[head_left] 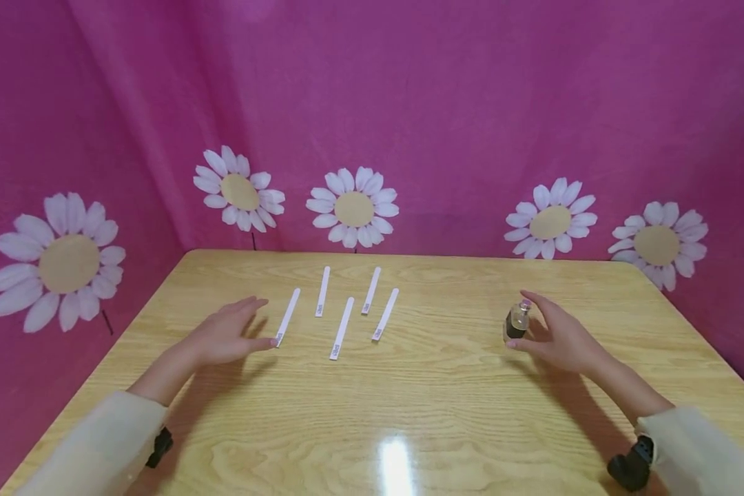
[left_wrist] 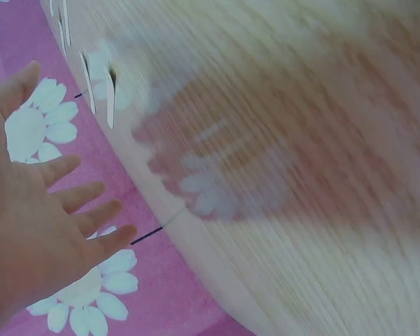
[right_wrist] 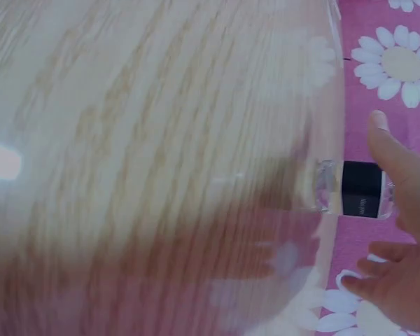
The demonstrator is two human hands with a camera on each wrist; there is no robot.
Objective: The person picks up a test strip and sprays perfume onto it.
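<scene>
My left hand (head_left: 224, 334) is held low over the table with its fingers spread. In the head view its thumb tip overlaps the labelled end of the leftmost white paper strip (head_left: 288, 317); its palm holds nothing. My right hand (head_left: 564, 337) is beside a small clear glass bottle (head_left: 517, 321) with a black label. Around the bottle, the thumb and index finger lie apart, the thumb by its base and the index finger near its top. In the right wrist view the bottle (right_wrist: 362, 189) stands upright and the fingers are loosely extended.
More white paper strips, among them a front one (head_left: 342, 329) and a right one (head_left: 385, 315), lie spread on the wooden table (head_left: 434, 393), each with small print at its near end. A pink cloth (head_left: 446, 124) with daisies hangs behind and beside the table.
</scene>
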